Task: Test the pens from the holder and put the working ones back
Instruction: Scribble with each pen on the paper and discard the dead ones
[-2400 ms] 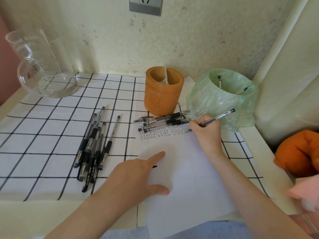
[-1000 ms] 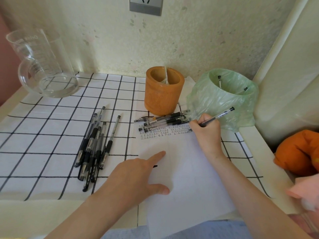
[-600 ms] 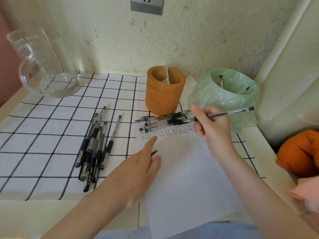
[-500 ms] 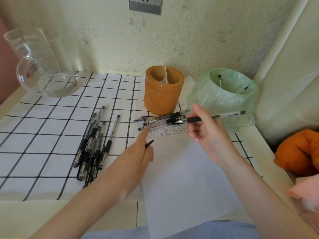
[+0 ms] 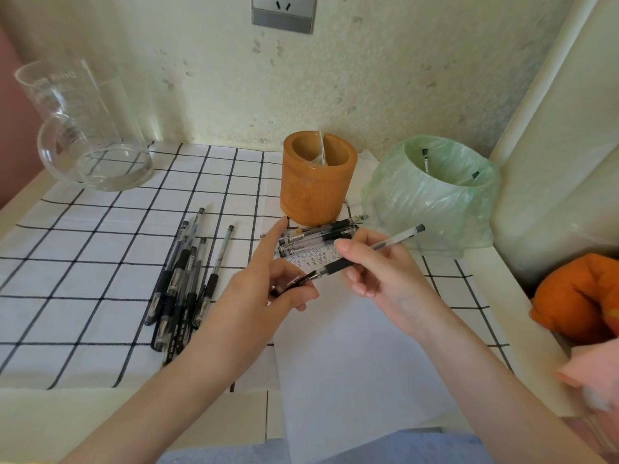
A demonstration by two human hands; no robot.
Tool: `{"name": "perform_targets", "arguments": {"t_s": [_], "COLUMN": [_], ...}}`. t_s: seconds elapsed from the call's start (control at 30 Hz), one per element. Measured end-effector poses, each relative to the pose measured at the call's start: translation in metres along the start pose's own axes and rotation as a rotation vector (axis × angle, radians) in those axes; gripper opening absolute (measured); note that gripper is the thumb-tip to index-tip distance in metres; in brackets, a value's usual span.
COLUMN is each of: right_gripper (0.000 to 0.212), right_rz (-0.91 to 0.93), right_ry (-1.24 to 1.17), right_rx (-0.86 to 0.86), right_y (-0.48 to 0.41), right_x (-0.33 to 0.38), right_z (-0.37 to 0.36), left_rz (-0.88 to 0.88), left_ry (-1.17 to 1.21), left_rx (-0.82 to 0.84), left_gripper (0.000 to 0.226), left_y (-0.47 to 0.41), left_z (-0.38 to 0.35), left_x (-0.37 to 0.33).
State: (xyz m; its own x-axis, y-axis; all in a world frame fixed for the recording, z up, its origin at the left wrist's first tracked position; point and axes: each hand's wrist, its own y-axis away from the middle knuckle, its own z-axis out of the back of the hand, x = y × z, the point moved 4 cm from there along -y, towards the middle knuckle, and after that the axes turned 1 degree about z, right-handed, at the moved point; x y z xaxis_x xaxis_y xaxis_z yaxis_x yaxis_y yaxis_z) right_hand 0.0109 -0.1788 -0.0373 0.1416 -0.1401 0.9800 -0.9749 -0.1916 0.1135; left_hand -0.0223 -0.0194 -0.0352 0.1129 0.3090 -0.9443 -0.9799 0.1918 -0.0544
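Observation:
My right hand grips a clear black-grip pen above the white paper, tip pointing left. My left hand pinches a black pen cap right at that tip, with its index finger stretched toward the holder. The orange wooden holder stands at the back with only a thin divider visible inside. Several capped pens lie in front of it, beside small test scribbles. Another bundle of several pens lies on the checked cloth to the left.
A bin lined with a green bag holds two pens at the back right. A clear glass jug stands at the back left. An orange cloth lies off the right edge. A wall socket is above.
My right hand lifted the pen off the scribbled paper and turned its tip leftward. My left hand left the sheet, picked up the cap and brought it to the pen's tip.

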Motion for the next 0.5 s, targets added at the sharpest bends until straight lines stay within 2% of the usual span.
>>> {"name": "perform_targets", "arguments": {"t_s": [0.2, 0.4, 0.5], "right_gripper": [0.024, 0.026, 0.024], "right_rz": [0.012, 0.051, 0.047], "right_ry": [0.057, 0.007, 0.054], "right_rx": [0.03, -0.055, -0.012], "right_y": [0.0015, 0.0005, 0.0012], "right_x": [0.0021, 0.0076, 0.0057], "right_z": [-0.0064, -0.0002, -0.0028], "left_rz": [-0.03, -0.048, -0.067], "left_ry": [-0.086, -0.087, -0.12], "left_rx": [0.009, -0.004, 0.008], "left_gripper": [0.079, 0.08, 0.078], "left_y": [-0.0016, -0.0004, -0.0003], "left_z": [0.0005, 0.0011, -0.0022], "left_x": [0.001, 0.0007, -0.0003]}}
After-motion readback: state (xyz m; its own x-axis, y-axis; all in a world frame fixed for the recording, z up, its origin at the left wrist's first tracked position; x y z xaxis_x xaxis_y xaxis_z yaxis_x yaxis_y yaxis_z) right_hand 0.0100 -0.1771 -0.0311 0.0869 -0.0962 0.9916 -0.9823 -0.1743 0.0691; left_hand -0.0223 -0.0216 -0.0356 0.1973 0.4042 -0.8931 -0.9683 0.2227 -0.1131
